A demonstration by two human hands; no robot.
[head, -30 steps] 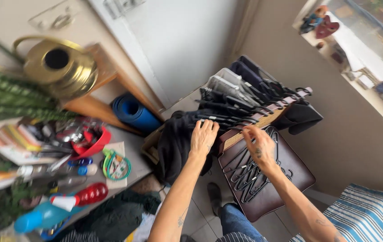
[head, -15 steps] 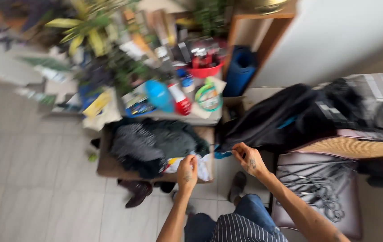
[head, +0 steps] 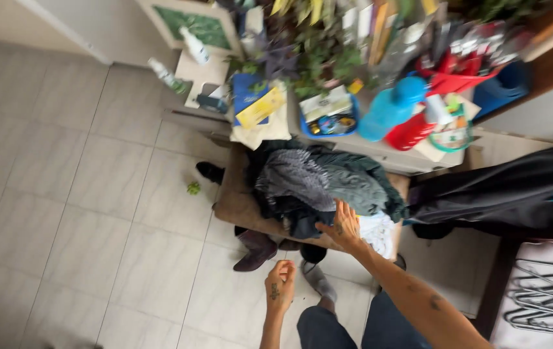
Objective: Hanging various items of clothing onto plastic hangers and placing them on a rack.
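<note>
At twelve o'clock from the spread-fingered right hand [head: 341, 227], its fingertips touching, lies the rumpled heap of grey and dark-green clothes [head: 318, 184], running nine-to-three across the low brown bench [head: 234, 205], while the loosely curled, empty left hand [head: 280, 284] hangs farther off at seven o'clock.

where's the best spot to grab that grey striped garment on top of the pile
Probably the bunched upper fold of the grey striped garment, pinched from above. It lies crumpled on top of the clothes pile, uncovered, and the right hand already reaches toward the pile's near edge.
</note>
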